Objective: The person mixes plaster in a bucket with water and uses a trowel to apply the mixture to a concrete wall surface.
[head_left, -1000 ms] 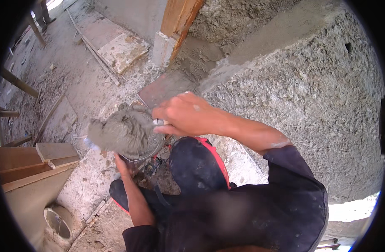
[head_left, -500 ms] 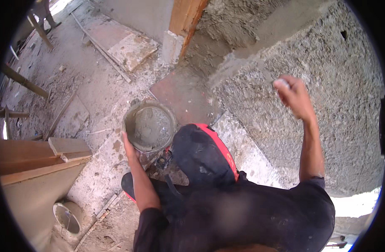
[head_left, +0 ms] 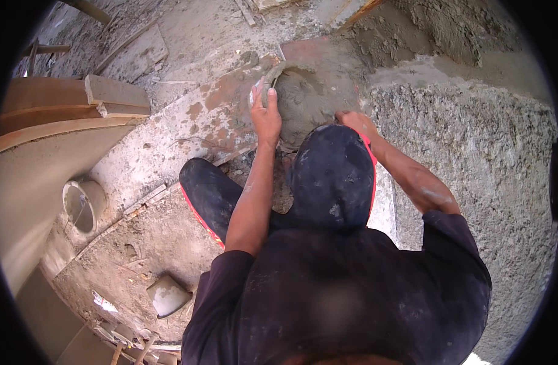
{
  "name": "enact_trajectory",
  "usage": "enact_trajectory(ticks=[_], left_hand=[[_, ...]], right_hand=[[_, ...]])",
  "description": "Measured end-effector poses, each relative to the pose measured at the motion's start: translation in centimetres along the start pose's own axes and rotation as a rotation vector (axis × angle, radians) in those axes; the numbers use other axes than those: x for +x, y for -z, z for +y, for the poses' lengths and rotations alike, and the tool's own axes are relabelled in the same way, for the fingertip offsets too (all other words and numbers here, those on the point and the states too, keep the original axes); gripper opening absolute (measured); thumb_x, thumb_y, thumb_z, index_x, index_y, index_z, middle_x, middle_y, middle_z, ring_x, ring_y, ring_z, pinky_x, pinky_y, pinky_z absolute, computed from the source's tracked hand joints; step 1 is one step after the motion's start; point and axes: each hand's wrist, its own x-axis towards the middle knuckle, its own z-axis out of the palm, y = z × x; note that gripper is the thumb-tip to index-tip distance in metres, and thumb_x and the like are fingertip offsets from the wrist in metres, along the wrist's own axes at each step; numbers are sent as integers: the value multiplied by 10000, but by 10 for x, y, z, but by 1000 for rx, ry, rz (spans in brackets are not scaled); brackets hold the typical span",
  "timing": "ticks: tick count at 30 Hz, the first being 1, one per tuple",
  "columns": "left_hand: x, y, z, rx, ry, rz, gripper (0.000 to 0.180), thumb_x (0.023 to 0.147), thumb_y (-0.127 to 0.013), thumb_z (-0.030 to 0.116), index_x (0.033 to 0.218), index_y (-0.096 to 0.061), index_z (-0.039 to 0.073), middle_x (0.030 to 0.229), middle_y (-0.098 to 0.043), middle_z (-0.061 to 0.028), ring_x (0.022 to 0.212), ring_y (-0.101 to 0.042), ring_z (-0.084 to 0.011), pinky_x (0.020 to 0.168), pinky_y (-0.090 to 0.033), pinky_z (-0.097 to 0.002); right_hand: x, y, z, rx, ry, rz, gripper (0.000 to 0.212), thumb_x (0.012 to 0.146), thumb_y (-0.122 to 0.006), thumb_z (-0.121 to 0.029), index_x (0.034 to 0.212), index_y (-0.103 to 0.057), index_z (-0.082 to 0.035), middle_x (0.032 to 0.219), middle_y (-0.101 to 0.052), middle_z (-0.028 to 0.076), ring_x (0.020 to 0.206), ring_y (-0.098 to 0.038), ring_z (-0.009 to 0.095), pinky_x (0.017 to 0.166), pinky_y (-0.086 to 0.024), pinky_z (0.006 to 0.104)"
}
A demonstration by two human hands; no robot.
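A round, mortar-smeared bucket (head_left: 283,68) is in front of my knees, and its rim stands up on the left side as if tilted. Wet grey mortar (head_left: 303,100) lies in and around it; where the bucket ends and the loose mortar begins is hard to tell. My left hand (head_left: 267,115) grips the rim at the left, thumb inside and fingers outside. Beside my raised knee, at the mortar's right edge, my right hand (head_left: 356,123) is closed with the fingers bent down. What it holds, if anything, is hidden.
A rough grey wall face (head_left: 461,146) rises on the right, with fresh wet mortar toward its far end. Wooden boards (head_left: 118,97) stick out at the left. Two more buckets, one pale (head_left: 84,204) and one grey (head_left: 168,297), rest at the lower left.
My right hand has come down from in front of the wall to the mortar by my knee. My left hand has moved up the bucket's side, and the bucket looks tipped. The view has shifted.
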Motion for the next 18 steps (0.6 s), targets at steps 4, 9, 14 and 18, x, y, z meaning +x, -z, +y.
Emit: enact_trajectory(ticks=[4, 9, 14, 18], left_hand=[[-3, -11, -3, 19, 6, 66, 512, 997, -541, 320, 1365, -519, -34, 1405, -498, -275, 1422, -342, -351, 1153, -253, -397], [12, 10, -12, -70, 158, 52, 561, 1011, -513, 365, 1340, -517, -89, 1392, -515, -257, 1382, -391, -323, 1135, -282, -370], [36, 54, -35, -181, 268, 36, 683, 1027, -419, 487, 1349, -494, -110, 1396, -515, -224, 1242, -512, -254, 1078, -362, -353], [55, 100, -62, -464, 541, -24, 865, 962, -334, 693, 1460, -374, -14, 1456, -454, -175, 1301, -474, -315, 1089, -387, -420]], right_hand=[[4, -14, -4, 276, 121, -57, 303, 827, -620, -274, 989, -649, -20, 934, -672, 248, 938, -648, 438, 769, -511, 494], [50, -62, -9, 492, 115, -14, 279, 810, -644, -266, 970, -659, -38, 891, -673, 246, 906, -654, 436, 741, -502, 492], [10, -5, -19, 283, 11, 29, 260, 812, -674, -258, 958, -672, -42, 876, -673, 247, 888, -656, 433, 717, -505, 495], [19, 37, -35, 184, -26, 122, 315, 847, -690, -271, 1059, -666, -39, 845, -676, 227, 854, -662, 413, 731, -504, 484]])
